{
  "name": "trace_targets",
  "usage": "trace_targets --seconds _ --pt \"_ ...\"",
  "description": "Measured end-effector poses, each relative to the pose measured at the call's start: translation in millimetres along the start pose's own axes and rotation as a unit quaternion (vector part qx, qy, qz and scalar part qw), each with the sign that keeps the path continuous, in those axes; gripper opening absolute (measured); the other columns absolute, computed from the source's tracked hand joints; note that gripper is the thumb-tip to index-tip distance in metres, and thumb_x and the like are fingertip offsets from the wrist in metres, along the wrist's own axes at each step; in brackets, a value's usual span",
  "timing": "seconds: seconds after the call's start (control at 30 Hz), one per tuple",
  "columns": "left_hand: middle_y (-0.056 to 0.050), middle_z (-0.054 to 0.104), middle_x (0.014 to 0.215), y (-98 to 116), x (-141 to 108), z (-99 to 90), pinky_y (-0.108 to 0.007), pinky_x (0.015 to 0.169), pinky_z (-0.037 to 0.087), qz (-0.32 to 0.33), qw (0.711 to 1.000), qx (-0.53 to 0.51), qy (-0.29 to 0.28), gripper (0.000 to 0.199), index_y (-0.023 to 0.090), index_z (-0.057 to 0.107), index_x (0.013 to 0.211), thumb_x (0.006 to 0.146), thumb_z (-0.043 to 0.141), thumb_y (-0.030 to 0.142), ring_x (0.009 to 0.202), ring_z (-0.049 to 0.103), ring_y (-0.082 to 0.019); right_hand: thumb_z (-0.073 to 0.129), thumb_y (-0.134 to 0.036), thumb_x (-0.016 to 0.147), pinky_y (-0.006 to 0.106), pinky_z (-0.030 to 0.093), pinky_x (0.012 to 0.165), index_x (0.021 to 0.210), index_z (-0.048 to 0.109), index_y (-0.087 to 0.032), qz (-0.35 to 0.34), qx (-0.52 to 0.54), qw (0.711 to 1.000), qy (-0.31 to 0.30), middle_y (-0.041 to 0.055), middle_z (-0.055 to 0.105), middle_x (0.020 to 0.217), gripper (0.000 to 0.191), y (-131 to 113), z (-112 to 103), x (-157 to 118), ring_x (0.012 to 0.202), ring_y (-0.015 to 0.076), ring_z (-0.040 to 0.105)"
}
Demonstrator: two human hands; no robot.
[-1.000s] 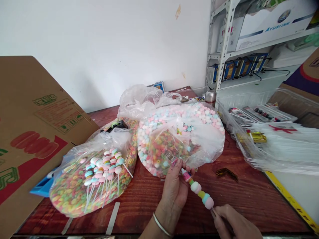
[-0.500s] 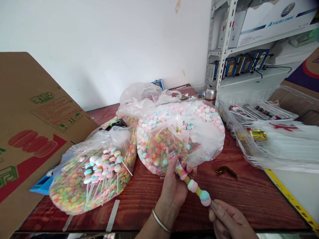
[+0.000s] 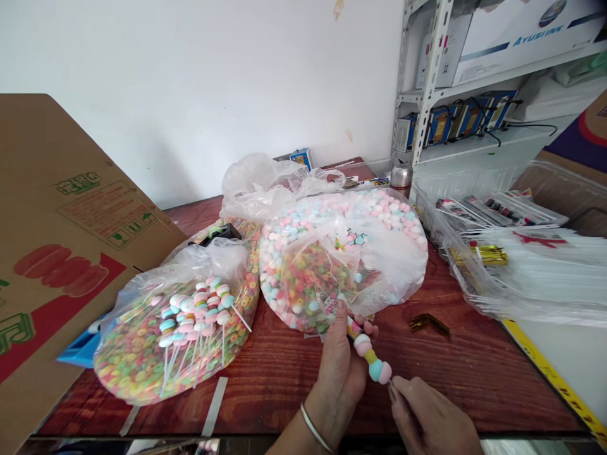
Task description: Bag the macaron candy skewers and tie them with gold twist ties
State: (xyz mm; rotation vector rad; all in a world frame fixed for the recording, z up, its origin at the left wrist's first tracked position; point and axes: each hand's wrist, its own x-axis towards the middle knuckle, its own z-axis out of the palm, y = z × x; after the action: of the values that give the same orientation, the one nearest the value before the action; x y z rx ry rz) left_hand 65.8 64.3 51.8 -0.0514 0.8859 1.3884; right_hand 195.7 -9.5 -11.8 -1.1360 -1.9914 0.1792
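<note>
A candy skewer (image 3: 376, 370) of pink, blue and white pieces with yellow rings slants across the front middle. My left hand (image 3: 342, 360), with a white bangle on the wrist, is closed round its upper part, where a small clear printed wrapper (image 3: 326, 302) sticks out. At the lower end, against the last pink piece, my right hand (image 3: 427, 414) is pinched; its fingertips are partly hidden. Behind my left hand lies a bag of pastel candies (image 3: 403, 278) with ring candies. Finished-looking candy sticks (image 3: 199, 313) rest on another bag of rings (image 3: 123, 373) to the left.
An open cardboard box (image 3: 71, 208) stands at the left edge. Gold twist ties (image 3: 430, 324) lie right of my hands. A clear plastic bin (image 3: 474, 284) at the right holds white sleeves and gold ties. A metal shelf (image 3: 429, 95) stands behind it.
My left hand has moved slightly right with the skewer, whose lower end now sits a little higher and further left. My right hand has shifted left, and its back has turned more upward.
</note>
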Motion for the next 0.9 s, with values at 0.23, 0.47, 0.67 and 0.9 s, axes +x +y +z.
trace_targets --seconds 0.23,0.47,0.67,0.9 --pt "0.001 0.054 0.067 -9.4 -2.9 -5.5 -0.023 0.061 0.048 -0.014 0.998 0.035 -0.05 0.03 0.016 0.056 0.078 0.085 0.064 0.045 0.06 0.054 -0.011 0.056 -0.021 0.092 0.026 0.049 0.064 0.1 0.067 -0.02 0.031 0.019 0.999 0.016 0.0028 0.07 0.075 0.013 6.8 0.3 1.7 0.065 0.016 0.065" --pt "-0.003 0.059 0.073 -13.7 -8.2 -11.9 -0.026 0.063 0.047 -0.083 0.982 0.062 -0.161 0.032 0.016 0.058 0.077 0.088 0.058 0.046 0.072 0.06 -0.016 0.06 -0.065 0.082 0.016 0.021 0.034 0.075 0.056 -0.019 0.49 0.612 0.614 -0.096 -0.015 0.022 0.044 0.047 -9.7 7.7 11.3 0.035 0.0027 0.012" --pt "-0.012 0.069 0.09 -18.3 -9.9 -13.2 -0.025 0.061 0.046 -0.071 0.971 0.138 -0.184 0.035 0.014 0.066 0.09 0.088 0.058 0.048 0.085 0.066 -0.022 0.066 -0.063 0.079 0.016 0.022 0.036 0.075 0.057 -0.018 0.482 0.61 0.628 -0.027 -0.014 0.027 0.046 0.046 -9.8 14.8 16.0 0.036 0.0023 0.017" --pt "-0.002 0.065 0.084 18.7 8.5 2.5 -0.032 0.075 0.055 0.039 0.988 0.05 -0.139 0.031 0.019 0.064 0.11 0.082 0.071 0.03 0.076 0.064 -0.015 0.056 -0.065 0.085 0.019 0.023 0.038 0.08 0.058 -0.019 0.46 0.518 0.717 -0.074 -0.0125 0.028 0.047 0.046 -6.8 12.9 12.2 0.038 0.0054 0.021"
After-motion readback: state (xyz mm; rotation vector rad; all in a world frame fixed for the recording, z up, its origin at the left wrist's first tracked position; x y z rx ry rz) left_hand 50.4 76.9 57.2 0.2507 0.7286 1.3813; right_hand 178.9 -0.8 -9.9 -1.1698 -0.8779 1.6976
